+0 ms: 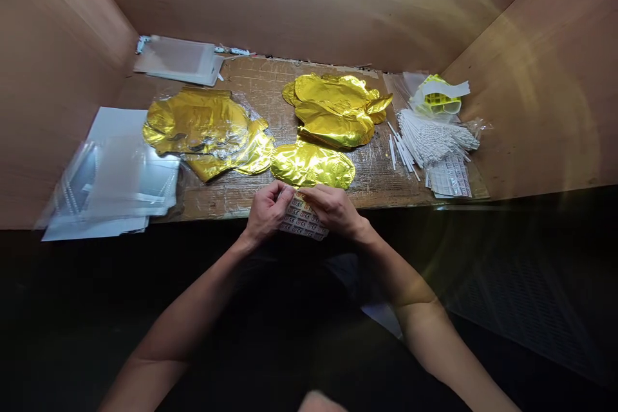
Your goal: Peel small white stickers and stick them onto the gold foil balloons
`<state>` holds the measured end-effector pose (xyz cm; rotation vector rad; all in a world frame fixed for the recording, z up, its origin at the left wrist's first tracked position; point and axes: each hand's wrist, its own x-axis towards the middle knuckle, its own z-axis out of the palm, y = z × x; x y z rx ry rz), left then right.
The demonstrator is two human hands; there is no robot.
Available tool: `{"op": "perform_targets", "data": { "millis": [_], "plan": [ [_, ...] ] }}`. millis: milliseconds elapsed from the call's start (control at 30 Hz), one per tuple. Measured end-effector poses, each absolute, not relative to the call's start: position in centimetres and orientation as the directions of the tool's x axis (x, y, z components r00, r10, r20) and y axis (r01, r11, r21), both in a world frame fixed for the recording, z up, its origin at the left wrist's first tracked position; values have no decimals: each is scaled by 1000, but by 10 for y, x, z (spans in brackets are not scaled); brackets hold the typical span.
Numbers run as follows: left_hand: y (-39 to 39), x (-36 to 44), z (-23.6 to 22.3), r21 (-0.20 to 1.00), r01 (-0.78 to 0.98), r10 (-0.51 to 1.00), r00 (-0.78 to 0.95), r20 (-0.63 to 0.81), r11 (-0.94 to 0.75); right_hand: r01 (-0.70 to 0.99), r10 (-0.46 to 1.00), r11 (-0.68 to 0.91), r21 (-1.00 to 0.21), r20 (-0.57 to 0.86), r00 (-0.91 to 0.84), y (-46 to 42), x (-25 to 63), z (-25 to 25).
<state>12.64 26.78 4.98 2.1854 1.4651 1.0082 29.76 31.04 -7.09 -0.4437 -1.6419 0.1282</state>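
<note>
A sheet of small printed CE stickers (pixel 303 222) hangs between my two hands at the table's front edge. My left hand (pixel 268 211) pinches its upper left part between thumb and forefinger. My right hand (pixel 334 207) is closed at the sheet's upper right, its fingertips close to my left thumb; whether it has a single sticker between the fingers cannot be made out. Right behind my hands lies a flat gold foil balloon (pixel 313 166). More gold foil balloons (pixel 338 106) are piled just beyond it.
Gold balloons in clear plastic (pixel 197 122) lie to the left, beside clear bags and white sheets (pixel 120 174). A stack of clear sleeves (pixel 176 59) sits at the back left. At right are white paper sticks (pixel 434 138), more sticker sheets (pixel 449 177) and a yellow tape roll (pixel 437 98). Wooden walls (pixel 309 6) enclose the table.
</note>
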Motion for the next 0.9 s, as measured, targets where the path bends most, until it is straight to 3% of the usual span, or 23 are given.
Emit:
{"op": "perform_targets", "data": {
  "millis": [233,567,667,767,833,900],
  "plan": [
    [270,126,48,607,676,895,192,403,-418,327,148,936,-129,988,-35,315,296,-78],
    [269,130,48,578,686,881,213,422,-443,359,143,925,-121,989,-35,311,303,-71],
    [269,130,47,561,697,878,217,427,-446,276,193,941,-194,981,32,305,301,-65],
    [267,126,45,514,722,860,228,456,-464,12,341,939,-343,937,77,301,301,-60],
    [266,120,41,425,752,827,277,489,-503,-233,502,852,-470,859,104,306,305,-58],
    [265,114,36,250,751,748,446,491,-612,-361,654,724,-587,751,92,318,310,-58]
  ]
}}
